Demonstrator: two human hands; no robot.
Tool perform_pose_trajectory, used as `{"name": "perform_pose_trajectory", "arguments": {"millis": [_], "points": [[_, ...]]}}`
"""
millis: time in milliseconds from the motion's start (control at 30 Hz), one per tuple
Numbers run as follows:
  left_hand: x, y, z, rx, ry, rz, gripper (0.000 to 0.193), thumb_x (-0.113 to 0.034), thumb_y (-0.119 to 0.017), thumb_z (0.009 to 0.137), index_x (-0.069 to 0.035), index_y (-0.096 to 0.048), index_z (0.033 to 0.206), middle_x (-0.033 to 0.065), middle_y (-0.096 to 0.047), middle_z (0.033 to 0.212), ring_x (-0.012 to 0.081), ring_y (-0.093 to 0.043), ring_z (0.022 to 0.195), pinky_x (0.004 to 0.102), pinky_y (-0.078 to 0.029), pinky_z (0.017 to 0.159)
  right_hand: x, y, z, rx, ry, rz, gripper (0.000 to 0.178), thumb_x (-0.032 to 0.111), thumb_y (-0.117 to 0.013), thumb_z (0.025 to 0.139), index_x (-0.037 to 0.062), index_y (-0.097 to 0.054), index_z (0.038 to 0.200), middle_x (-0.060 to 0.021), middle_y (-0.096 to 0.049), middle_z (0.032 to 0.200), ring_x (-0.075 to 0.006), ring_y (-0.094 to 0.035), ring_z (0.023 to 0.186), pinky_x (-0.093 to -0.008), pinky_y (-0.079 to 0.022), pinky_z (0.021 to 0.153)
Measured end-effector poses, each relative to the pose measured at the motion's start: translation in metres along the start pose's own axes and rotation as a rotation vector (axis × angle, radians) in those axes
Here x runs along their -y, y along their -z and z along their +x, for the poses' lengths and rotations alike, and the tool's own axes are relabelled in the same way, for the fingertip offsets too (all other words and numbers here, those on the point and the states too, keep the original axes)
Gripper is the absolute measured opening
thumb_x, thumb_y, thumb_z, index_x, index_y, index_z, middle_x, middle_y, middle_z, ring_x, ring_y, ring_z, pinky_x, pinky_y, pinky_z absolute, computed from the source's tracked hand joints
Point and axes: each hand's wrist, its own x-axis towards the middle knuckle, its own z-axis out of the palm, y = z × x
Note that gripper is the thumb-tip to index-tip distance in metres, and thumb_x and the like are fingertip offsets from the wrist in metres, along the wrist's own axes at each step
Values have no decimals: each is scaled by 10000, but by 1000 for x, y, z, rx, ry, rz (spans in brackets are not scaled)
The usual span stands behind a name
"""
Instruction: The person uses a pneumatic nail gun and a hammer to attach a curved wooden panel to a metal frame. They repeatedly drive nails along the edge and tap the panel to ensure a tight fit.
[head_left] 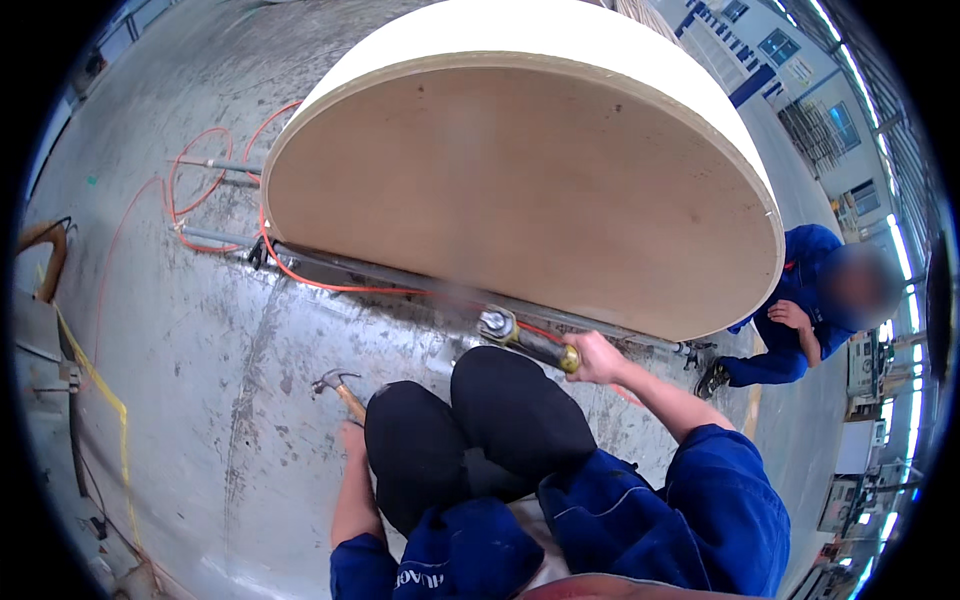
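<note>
My left hand [352,438] is closed round the wooden handle of a claw hammer [342,388], beside my left knee. Its metal head points away from me, above the concrete floor. In front of my right knee, my right hand [597,357] grips a black-and-yellow air tool [535,342] with a silver head, tilted to the left. An orange air hose [345,289] runs along the floor behind it. Just beyond the tool stands a large drum-like piece with a flat brown wooden end panel [520,190] and a white curved side [500,25].
Grey metal pipes [215,236] run under the drum and stick out at its left, with loops of hose around them. A co-worker in blue [800,300] crouches at the drum's right end. Yellow tape [97,385] marks the floor at the left, near machinery.
</note>
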Motion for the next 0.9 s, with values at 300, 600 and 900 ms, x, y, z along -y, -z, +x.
{"name": "perform_pose_trajectory", "arguments": {"millis": [300, 600, 900], "points": [[-41, -22, 54, 206, 51, -63, 760, -436, -775, 790, 109, -544, 1267, 309, -660, 1181, 413, -666, 1105, 480, -543, 889, -116, -140, -37, 42, -79, 70, 412, 332, -725, 794, 32, -668, 1070, -264, -695, 1000, -462, -660, 974, -509, -529, 839], [-90, 8, 54, -18, 236, -330, 578, -267, -784, 694, 106, -624, 1104, 239, -712, 1058, 379, -713, 961, 455, -549, 859, -124, -184, -22, -41, 6, 107, 324, 375, -599, 903, 61, -615, 984, -222, -687, 973, -445, -666, 940, -510, -525, 798], [-44, 117, -32, -434, -49, -331, 451, -305, -724, 917, 69, -616, 1144, 190, -690, 894, 338, -682, 835, 442, -524, 790, -128, -223, 11, -74, -74, 335, 405, 429, -642, 877, 105, -653, 1119, -205, -709, 1034, -413, -672, 1003, -480, -520, 858]]}}
